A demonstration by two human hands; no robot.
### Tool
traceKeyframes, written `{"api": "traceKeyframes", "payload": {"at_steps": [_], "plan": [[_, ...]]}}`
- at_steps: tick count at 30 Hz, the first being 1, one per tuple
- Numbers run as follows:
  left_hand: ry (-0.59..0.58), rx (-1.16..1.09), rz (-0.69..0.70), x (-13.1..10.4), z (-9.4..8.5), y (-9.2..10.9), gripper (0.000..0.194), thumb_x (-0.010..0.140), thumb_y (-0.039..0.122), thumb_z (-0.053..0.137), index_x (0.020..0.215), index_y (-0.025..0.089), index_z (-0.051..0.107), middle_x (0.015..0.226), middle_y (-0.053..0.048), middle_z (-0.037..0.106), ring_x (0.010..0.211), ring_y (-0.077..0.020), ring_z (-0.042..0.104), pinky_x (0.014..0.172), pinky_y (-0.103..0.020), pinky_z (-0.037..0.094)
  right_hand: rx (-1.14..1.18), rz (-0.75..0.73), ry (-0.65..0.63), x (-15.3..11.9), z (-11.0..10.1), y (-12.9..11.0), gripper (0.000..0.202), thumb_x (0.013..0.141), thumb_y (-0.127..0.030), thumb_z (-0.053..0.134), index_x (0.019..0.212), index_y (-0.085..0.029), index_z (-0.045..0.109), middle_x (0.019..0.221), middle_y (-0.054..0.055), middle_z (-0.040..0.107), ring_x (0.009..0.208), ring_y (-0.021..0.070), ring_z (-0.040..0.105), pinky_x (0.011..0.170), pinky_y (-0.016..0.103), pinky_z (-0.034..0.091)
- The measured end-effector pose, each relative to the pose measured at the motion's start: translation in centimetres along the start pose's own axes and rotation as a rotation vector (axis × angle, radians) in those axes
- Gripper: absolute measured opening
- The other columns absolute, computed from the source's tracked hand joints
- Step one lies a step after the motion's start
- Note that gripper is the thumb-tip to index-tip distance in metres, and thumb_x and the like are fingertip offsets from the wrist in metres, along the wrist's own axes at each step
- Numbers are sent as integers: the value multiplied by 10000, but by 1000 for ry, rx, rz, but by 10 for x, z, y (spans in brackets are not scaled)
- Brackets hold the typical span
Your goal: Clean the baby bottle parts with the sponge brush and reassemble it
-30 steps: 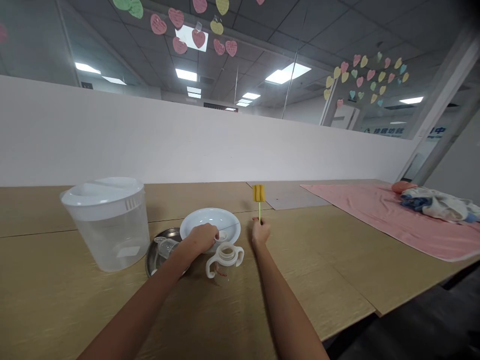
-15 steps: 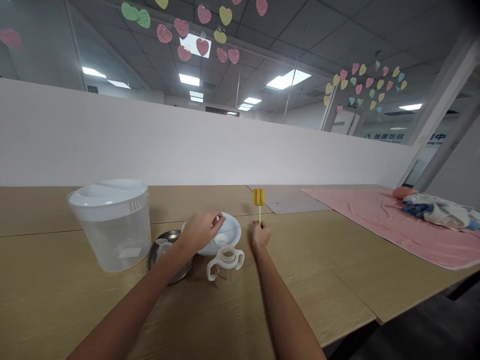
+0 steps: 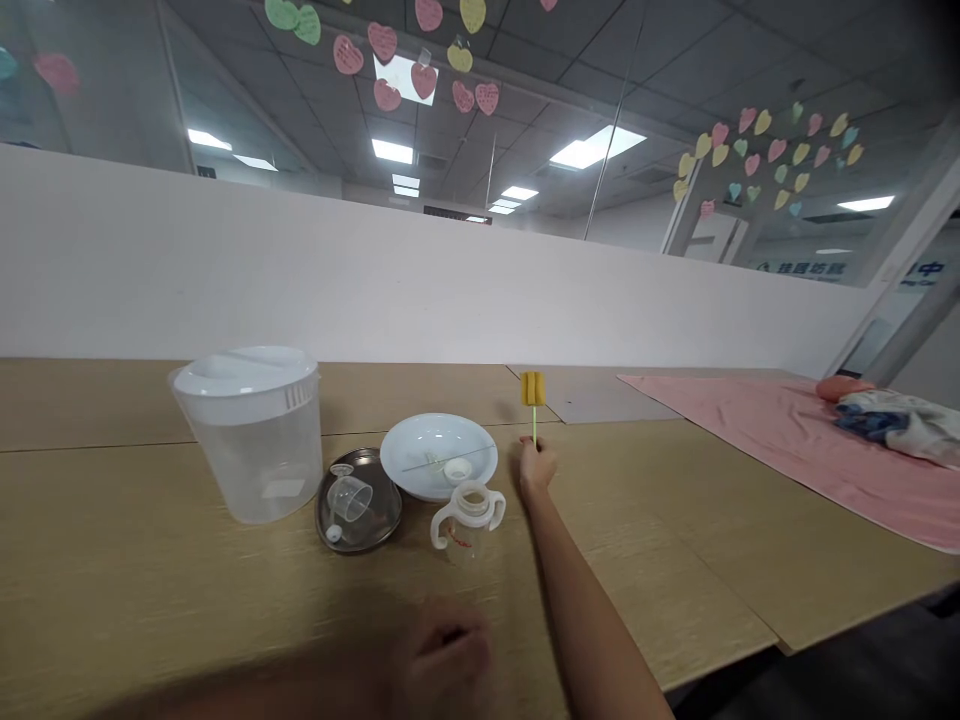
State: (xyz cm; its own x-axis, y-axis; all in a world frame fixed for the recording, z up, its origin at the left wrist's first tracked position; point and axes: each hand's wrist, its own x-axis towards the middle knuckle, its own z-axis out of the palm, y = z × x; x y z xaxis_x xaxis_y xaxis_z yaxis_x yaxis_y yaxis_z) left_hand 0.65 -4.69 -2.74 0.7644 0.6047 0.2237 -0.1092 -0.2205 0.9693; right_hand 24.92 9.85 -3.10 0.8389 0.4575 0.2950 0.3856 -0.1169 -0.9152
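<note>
Sponge (image 3: 532, 389), ridged, blocky, on thin stick (image 3: 534, 426)

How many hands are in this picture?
2: the right hand grips a yellow sponge brush, right of the bottle; the left hand, blurred, is nearer the camera, over the table.

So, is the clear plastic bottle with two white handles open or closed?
Open: on the upright clear bottle, no lid covers the round mouth.
</note>
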Motion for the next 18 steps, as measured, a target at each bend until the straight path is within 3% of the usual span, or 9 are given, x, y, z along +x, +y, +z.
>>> {"api": "traceKeyframes", "payload": {"at_steps": [3,5,11,18], "plan": [[-36,-243,-249,15,-7,5,506,673,647,408,486,179,444,388,63,236,378,-69,190,389,-240,104,-8,-8,-9,0,-1,-1,379,685,-334,435,849,-127,708,707,105,674,673,234,577,590,278,365],[-96,-339,-333,21,-13,7,491,652,629,434,494,166,471,376,81,213,354,-54,153,375,-234,83,-12,-12,-14,-1,-1,-1,379,684,-334,438,848,-125,707,707,107,673,670,234,573,586,278,361],[-311,-554,-384,24,-24,9,505,691,588,431,537,124,557,388,65,275,351,-60,200,374,-228,141,-24,-20,-19,-2,-1,-2,366,695,-313,420,837,-137,707,720,95,679,650,210,563,579,262,355],[-282,-674,-426,27,-25,5,392,624,495,577,547,111,566,486,-10,472,453,-83,371,434,-221,197,-41,-19,-25,-3,-1,-3,354,696,-313,435,840,-137,706,725,97,683,650,209,565,571,253,353]]}}
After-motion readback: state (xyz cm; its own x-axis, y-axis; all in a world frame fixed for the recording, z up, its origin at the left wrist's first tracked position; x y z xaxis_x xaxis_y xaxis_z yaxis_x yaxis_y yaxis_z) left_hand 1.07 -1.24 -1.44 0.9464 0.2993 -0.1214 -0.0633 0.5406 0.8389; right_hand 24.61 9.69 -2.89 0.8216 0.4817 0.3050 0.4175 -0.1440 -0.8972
